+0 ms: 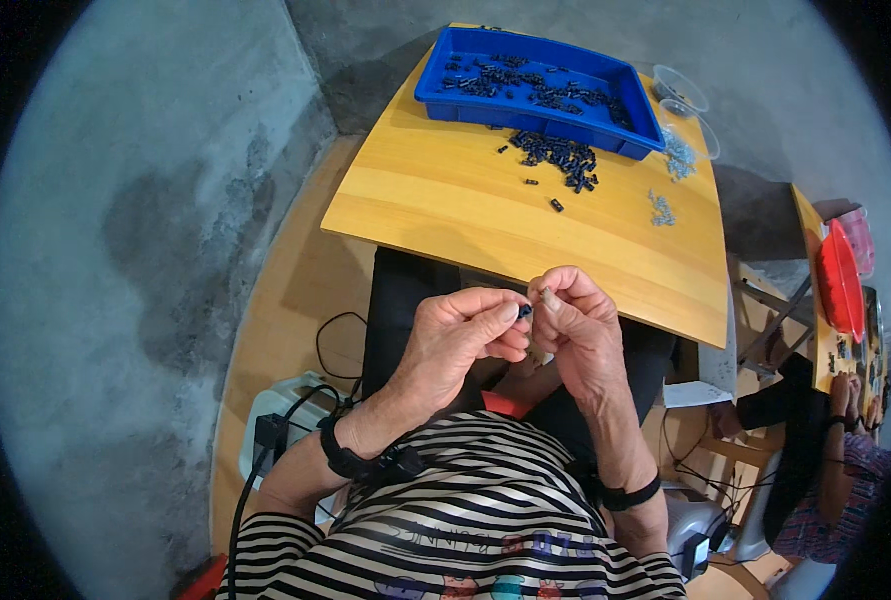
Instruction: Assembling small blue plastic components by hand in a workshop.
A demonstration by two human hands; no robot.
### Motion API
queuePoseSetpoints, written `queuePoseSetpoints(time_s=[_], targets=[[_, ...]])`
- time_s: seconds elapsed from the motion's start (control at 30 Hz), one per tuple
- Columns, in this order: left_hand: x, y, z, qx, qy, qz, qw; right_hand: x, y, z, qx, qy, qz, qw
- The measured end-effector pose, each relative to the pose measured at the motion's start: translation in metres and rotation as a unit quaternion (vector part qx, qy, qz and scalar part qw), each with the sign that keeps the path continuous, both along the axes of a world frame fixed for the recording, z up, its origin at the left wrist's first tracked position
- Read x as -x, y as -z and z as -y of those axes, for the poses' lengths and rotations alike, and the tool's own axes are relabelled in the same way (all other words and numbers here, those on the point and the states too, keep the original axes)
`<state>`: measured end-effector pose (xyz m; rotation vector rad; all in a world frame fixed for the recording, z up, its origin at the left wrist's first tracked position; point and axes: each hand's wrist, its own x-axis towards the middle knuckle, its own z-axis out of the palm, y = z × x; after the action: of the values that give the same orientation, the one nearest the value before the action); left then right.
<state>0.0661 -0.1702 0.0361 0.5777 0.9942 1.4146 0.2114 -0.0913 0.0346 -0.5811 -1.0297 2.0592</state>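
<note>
Between the thumb and fingers of my left hand (461,335) is a small black plastic part (525,311). My right hand (578,325) is close beside it, thumb and forefinger pinched together; whatever they hold is too small to make out. Both hands are over my lap, just in front of the near edge of the wooden table (446,215). A loose pile of similar black parts (561,158) lies on the table, with a few strays nearer me. To the right of it is a small scatter of pale clear pieces (663,208).
A blue tray (546,128) holding many black parts stands at the table's far side. Clear round tubs (682,88) sit at the far right corner, one spilling pale pieces (679,155). At right, another person's hands (846,395) are at a second table with a red basin (841,280).
</note>
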Motion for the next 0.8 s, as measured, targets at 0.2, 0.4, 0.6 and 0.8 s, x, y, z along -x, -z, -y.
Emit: queuePoseSetpoints(time_s=[0.2, 0.4, 0.6, 0.8], targets=[[0.0, 0.001, 0.001, 0.002, -0.002, 0.018, 1.0, 0.001, 0.0, 0.003, -0.033, 0.048, 0.006, 0.998], [-0.001, -0.001, 0.002, 0.004, 0.0, 0.019, 1.0, -0.003, 0.016, -0.002, -0.058, 0.037, -0.02, 0.997], [-0.002, -0.003, 0.002, 0.008, 0.0, 0.012, 1.0, -0.004, 0.017, 0.001, -0.126, 0.083, 0.023, 0.988], [-0.004, -0.004, 0.001, 0.004, 0.009, 0.005, 1.0, -0.005, 0.02, -0.003, -0.171, 0.121, 0.003, 0.978]])
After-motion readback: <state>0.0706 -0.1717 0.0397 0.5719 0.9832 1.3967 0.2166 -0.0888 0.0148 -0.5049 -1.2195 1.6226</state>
